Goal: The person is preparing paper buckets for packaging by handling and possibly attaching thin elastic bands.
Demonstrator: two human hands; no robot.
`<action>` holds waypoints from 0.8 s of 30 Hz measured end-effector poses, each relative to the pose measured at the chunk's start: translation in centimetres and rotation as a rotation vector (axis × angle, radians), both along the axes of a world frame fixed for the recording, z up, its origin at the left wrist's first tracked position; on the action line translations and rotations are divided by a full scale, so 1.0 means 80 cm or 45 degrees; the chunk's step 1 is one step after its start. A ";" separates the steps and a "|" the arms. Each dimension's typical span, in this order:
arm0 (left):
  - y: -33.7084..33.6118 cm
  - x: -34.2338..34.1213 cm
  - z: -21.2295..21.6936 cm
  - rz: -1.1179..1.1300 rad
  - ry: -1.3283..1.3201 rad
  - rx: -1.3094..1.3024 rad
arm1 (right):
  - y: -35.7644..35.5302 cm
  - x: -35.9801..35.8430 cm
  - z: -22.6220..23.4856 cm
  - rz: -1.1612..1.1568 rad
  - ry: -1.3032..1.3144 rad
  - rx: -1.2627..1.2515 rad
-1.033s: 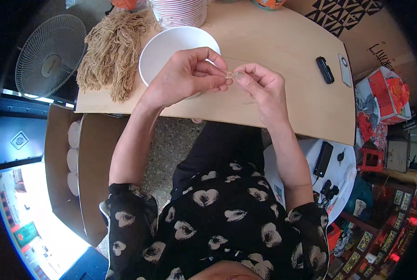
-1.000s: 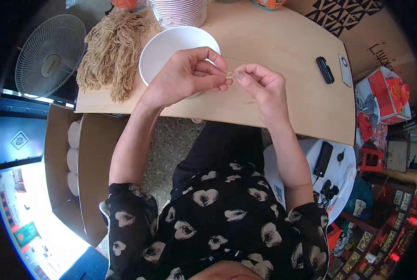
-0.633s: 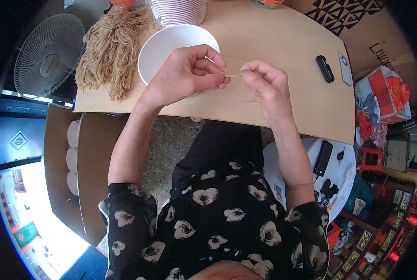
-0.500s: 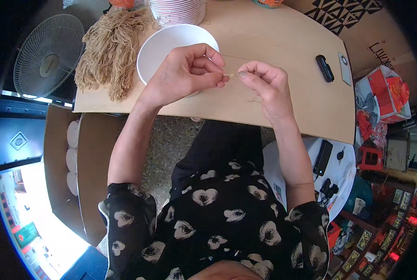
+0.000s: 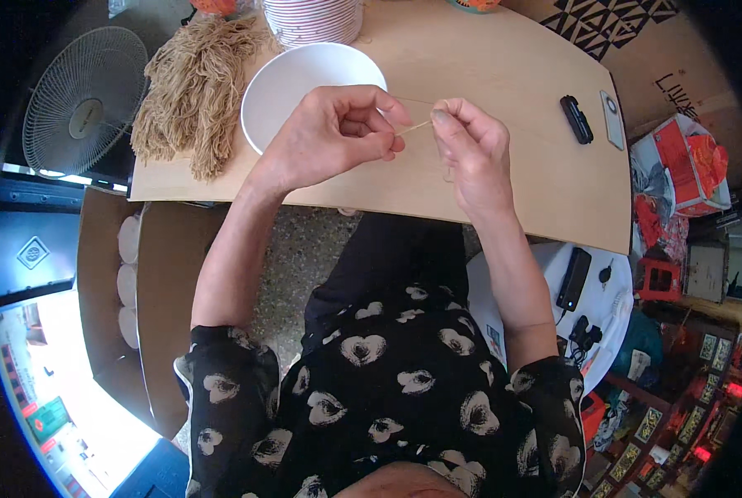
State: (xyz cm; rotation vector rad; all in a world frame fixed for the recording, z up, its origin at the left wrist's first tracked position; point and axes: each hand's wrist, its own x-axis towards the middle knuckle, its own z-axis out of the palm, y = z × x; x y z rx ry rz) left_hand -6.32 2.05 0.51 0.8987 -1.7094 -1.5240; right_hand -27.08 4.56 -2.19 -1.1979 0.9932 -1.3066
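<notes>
A thin tan string (image 5: 414, 129) runs taut between my two hands above the table. My left hand (image 5: 338, 129) is closed, thumb and fingers pinching one end of it. The other end sits between thumb and forefinger of my right hand (image 5: 475, 149), with a loose tail hanging under that hand. Partly behind my left hand stands a white bowl (image 5: 275, 91); what it contains I cannot make out. A thick bundle of tan strings (image 5: 197, 95) lies left of the bowl and drapes toward the near edge of the table.
On the table (image 5: 545, 178) a stack of white bowls (image 5: 314, 21) stands at the back. A black case (image 5: 576, 120) and a phone-like slab (image 5: 612, 120) lie at the right. A fan (image 5: 87, 108) is at the left, above an open cardboard box (image 5: 163, 290). A white stool (image 5: 611, 332) bears small items.
My right hand has moved slightly up and turned, and the string between my hands now shows longer and straighter. My left hand has barely moved.
</notes>
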 end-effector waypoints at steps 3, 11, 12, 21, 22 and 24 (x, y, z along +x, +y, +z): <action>-0.001 -0.001 -0.005 -0.017 -0.041 -0.143 | 0.002 0.002 0.010 0.014 0.076 -0.070; -0.008 -0.008 -0.001 0.099 -0.017 -0.171 | -0.009 0.001 0.034 -0.011 0.266 -0.249; -0.011 -0.002 0.000 0.091 -0.067 -0.229 | -0.011 -0.002 0.044 0.095 0.334 -0.227; -0.010 0.007 -0.007 0.075 -0.121 -0.323 | -0.023 -0.014 0.035 0.201 0.465 -0.288; -0.009 0.008 -0.008 0.074 -0.084 -0.270 | -0.023 -0.013 0.035 0.191 0.442 -0.298; -0.007 0.008 -0.004 0.090 -0.102 -0.290 | -0.023 -0.014 0.031 0.161 0.433 -0.313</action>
